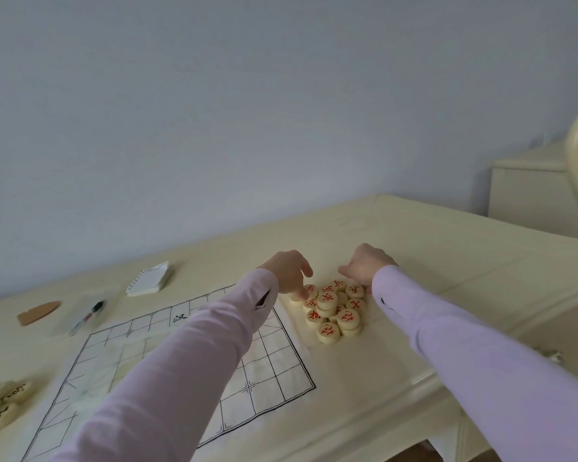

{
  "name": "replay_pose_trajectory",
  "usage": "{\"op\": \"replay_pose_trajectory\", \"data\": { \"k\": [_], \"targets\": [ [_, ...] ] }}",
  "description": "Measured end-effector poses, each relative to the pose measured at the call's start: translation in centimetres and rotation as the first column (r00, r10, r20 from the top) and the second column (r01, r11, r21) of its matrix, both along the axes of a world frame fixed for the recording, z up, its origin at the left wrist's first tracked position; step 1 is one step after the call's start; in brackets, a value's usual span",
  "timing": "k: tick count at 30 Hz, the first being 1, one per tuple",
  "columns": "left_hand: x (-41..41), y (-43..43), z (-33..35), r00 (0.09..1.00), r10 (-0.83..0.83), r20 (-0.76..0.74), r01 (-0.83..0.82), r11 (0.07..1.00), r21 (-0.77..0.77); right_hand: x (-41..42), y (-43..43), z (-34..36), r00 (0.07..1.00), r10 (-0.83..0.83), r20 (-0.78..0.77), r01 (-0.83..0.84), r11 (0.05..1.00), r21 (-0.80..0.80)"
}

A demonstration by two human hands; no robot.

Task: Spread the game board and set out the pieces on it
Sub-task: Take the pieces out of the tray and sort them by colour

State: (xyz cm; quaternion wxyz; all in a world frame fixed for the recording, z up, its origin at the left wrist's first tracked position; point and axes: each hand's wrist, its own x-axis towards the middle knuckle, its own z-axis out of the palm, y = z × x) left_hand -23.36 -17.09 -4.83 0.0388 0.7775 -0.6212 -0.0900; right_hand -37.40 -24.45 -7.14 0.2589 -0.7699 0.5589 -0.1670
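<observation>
Black-marked pieces [4, 405] sit off the game board [274, 371]'s near-left corner, on the table [414, 245]. Board lies spread flat. Red-marked pile [334, 308] sits just off board's far-right corner. L hand [287, 271] reaches fingers down onto a piece at pile's board-side edge: touching, not wrapped. R hand [367, 263] curls at pile's far edge, away from board; holding a piece or not, can't tell. Pen [87, 317] & notepad [151, 279] lie beyond board's far-left edge.
</observation>
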Motion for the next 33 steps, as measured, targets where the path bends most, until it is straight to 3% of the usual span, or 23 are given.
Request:
{"op": "replay_pose_trajectory", "data": {
  "k": [4, 7, 11, 15, 20, 24, 29, 33],
  "targets": [
    [0.8, 1.7, 1.6, 1.0, -0.01, 0.015, 0.011, 0.998, -0.056, 0.9, 1.6, 1.2, 0.992, 0.005, 0.127, 0.007, 0.996, -0.088],
    [2.6, 4.5, 3.5, 1.0, 0.028, 0.015, -0.025, 0.99, -0.137, 2.9, 4.1, 2.5, 0.957, 0.101, 0.272, -0.046, 0.979, -0.201],
    [6.3, 9.8, 4.7, 0.989, 0.148, 0.006, -0.145, 0.978, -0.149, 6.6, 8.7, 3.2, 0.876, 0.33, 0.352, -0.291, 0.943, -0.161],
    [10.6, 15.6, 3.8, 0.95, 0.309, 0.035, -0.305, 0.948, -0.087, 10.2, 12.7, 2.6, 0.857, 0.493, 0.148, -0.494, 0.869, -0.032],
    [13.5, 21.6, 1.8, 0.868, 0.491, 0.079, -0.488, 0.871, -0.053, 11.8, 15.3, 1.9, 0.886, 0.439, -0.15, -0.449, 0.893, -0.032],
    [13.6, 23.3, -0.1, 0.835, 0.538, -0.112, -0.544, 0.838, -0.032, 12.8, 16.5, 1.2, 0.885, 0.397, -0.243, -0.41, 0.912, -0.006],
    [14.7, 23.5, -1.6, 0.845, 0.504, -0.18, -0.529, 0.837, -0.14, 13.5, 16.9, 1.4, 0.92, 0.274, -0.28, -0.31, 0.947, -0.09],
    [15.9, 25.1, -0.1, 0.779, 0.426, -0.46, -0.554, 0.812, -0.186, 13.9, 17.1, 2.9, 0.961, 0.175, -0.212, -0.229, 0.938, -0.261]
  ]
}}
